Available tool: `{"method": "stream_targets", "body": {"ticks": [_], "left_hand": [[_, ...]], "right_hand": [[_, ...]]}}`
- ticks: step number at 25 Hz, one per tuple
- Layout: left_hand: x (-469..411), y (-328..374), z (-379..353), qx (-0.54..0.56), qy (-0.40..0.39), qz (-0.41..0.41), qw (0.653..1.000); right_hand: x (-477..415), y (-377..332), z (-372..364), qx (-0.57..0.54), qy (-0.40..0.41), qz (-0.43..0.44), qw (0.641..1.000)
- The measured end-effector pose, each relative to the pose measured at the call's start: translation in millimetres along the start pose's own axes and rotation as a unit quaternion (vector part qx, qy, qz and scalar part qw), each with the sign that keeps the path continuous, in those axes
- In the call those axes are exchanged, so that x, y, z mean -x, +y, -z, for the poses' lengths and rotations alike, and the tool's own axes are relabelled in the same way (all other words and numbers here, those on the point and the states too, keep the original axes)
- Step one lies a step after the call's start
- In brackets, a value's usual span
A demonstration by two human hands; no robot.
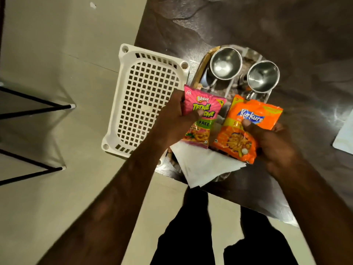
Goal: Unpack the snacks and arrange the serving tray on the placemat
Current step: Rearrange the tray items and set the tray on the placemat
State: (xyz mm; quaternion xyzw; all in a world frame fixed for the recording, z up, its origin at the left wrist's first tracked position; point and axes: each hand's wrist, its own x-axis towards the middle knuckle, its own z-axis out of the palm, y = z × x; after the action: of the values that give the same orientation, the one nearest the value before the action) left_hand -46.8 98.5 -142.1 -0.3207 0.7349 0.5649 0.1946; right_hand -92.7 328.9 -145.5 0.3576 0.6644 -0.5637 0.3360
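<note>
Head view: a dark stone table (267, 25) is seen, with a white perforated basket (145, 100) overhanging its left edge and a steel serving tray (202, 64) beside it, carrying two steel cups (225, 63). White napkins (202, 165) lie at the near edge. A pink Bingo packet (202, 115) is pinched by the left hand (175, 119), an orange Kurkure packet (246, 129) by the right hand (275, 142).

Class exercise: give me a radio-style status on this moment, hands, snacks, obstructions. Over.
Left hand shut on pink packet; right hand shut on orange packet. Both held over the tray, steel cups behind. White basket alongside, not blocking.
</note>
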Motion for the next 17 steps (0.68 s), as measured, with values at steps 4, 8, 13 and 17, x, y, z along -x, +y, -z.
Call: {"method": "stream_targets", "body": {"ticks": [4,8,13,17], "left_hand": [[-4.3,0.2,-12.2,-0.120,0.044,-0.053,0.990],[-6.4,-0.2,-15.8,-0.198,0.070,-0.074,0.975],[-7.8,-0.1,-20.6,-0.210,0.117,-0.069,0.968],[1.7,2.6,-29.6,-0.210,0.118,-0.061,0.969]], "right_hand": [[-9.5,-1.6,-0.4,0.054,-0.003,0.046,0.997],[-14.6,10.3,10.2,0.213,0.017,0.132,0.968],[-14.6,26.2,20.7,0.283,0.039,0.150,0.946],[-17.6,33.3,16.9,0.285,-0.002,0.140,0.948]]}}
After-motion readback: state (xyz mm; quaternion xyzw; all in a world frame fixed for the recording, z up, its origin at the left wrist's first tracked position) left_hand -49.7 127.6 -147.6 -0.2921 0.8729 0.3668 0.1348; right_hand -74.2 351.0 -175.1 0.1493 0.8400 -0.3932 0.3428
